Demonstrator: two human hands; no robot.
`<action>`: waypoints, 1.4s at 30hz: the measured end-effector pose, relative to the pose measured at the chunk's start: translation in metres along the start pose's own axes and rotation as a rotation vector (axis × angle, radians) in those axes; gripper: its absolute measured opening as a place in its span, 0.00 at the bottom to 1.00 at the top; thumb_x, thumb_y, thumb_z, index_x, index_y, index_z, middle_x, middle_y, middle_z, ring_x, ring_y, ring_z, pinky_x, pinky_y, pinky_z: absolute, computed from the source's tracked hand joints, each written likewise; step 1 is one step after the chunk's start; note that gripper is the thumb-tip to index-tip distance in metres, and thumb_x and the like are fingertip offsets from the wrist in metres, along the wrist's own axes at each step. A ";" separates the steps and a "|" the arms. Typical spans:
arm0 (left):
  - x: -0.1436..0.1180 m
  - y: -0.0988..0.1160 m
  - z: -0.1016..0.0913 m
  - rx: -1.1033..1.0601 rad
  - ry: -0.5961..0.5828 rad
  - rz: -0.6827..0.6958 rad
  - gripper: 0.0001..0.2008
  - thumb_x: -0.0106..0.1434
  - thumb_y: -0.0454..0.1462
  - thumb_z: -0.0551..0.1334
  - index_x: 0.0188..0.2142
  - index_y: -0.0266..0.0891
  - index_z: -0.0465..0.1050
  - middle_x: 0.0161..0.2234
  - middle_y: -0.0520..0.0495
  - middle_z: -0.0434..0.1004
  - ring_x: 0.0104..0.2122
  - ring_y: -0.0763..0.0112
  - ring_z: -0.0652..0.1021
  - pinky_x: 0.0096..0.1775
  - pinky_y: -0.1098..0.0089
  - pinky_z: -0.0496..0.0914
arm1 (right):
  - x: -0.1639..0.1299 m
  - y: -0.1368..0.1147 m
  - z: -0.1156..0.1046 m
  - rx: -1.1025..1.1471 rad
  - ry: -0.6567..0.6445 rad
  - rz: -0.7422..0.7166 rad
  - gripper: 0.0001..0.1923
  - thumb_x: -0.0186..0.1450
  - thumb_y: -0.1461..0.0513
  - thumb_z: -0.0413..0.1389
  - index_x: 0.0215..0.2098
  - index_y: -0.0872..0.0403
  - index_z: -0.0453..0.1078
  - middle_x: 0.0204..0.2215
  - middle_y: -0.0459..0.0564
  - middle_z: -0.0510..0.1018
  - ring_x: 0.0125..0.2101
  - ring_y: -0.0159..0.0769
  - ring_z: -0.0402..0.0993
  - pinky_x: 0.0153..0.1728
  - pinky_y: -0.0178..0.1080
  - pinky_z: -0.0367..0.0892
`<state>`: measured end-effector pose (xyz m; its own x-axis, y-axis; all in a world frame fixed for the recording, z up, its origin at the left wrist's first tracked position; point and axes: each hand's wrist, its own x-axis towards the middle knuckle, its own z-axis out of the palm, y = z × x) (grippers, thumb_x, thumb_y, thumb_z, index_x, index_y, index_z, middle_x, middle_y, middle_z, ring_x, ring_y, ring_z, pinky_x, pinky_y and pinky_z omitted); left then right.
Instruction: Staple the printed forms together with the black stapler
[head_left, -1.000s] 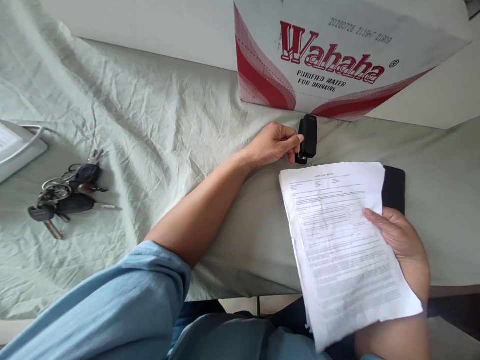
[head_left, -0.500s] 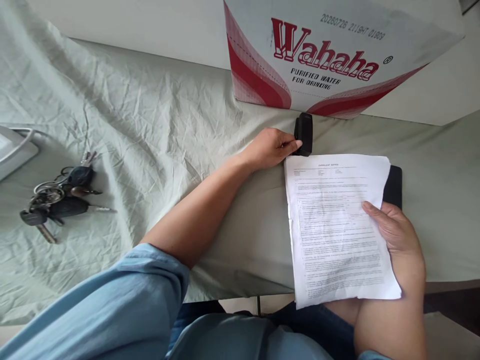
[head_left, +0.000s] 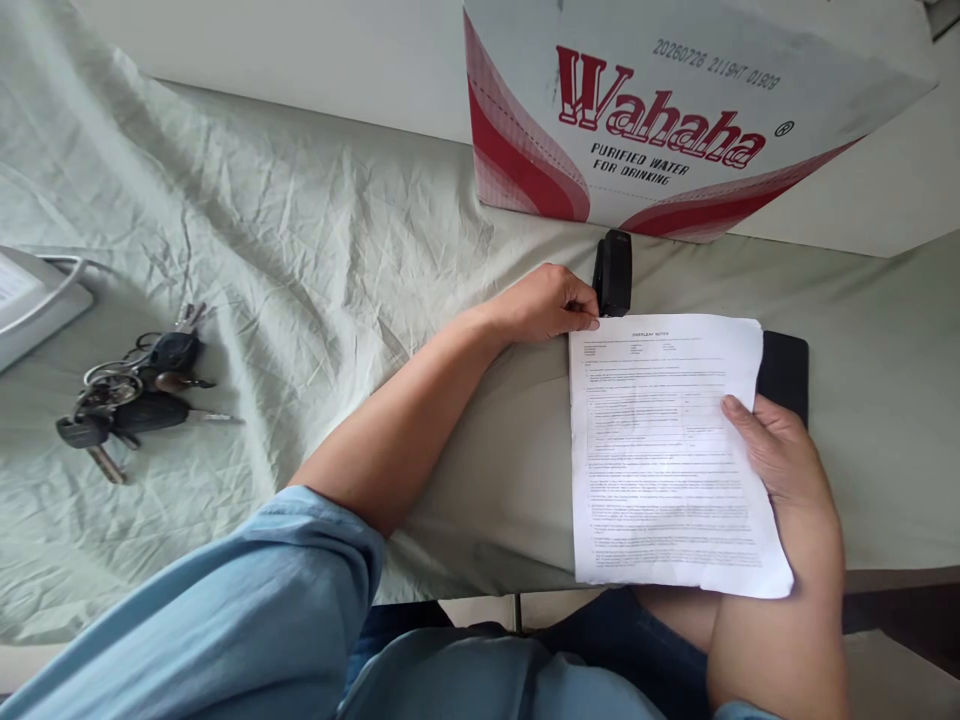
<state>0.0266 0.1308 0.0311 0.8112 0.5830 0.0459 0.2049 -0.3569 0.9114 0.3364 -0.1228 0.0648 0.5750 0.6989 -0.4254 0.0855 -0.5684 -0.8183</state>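
On the table [head_left: 885, 400], which is covered by a creased pale green cloth [head_left: 300, 250], a stack of printed papers [head_left: 660, 460] is held by the right hand [head_left: 780, 465]. The thumb is laid across the right edge of the top sheet while the fingers are hidden beneath the stack, so the hand is closed on the papers. The stack lies flat and nearly square to the table's near edge, with its lower part projecting past that edge over the lap.

At the top left corner of the papers, the left hand [head_left: 551, 300] is curled, with its fingertips against the base of a small black stapler [head_left: 613, 272]. The stapler is gripped at its near end and is stood just beyond the corner of the sheets; whether the corner is already between the stapler's arms cannot be told. The left forearm is stretched diagonally across the cloth, its light blue sleeve [head_left: 247, 620] rolled up to the elbow.

Under the right side of the papers, a flat black object [head_left: 784, 370] is partly covered, its far right corner showing. Behind the stapler, a white and red cardboard box [head_left: 675, 110] printed "Wahaha" is stood against the wall. Well apart to the left, a bunch of keys [head_left: 135, 385] is laid on the cloth, and a white device [head_left: 34, 300] is cut off by the left border.
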 end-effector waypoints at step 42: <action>0.004 -0.012 0.019 0.126 0.249 0.026 0.25 0.75 0.29 0.63 0.59 0.50 0.96 0.48 0.45 0.83 0.46 0.63 0.83 0.55 0.62 0.77 | 0.006 -0.001 0.010 0.121 0.062 0.059 0.34 0.45 0.42 0.89 0.41 0.49 0.90 0.33 0.51 0.94 0.37 0.55 0.95 0.42 0.54 0.92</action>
<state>0.0373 0.1234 0.0127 0.6609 0.7283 0.1814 0.2653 -0.4528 0.8512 0.3320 -0.1137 0.0589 0.6253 0.6360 -0.4522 -0.0463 -0.5483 -0.8350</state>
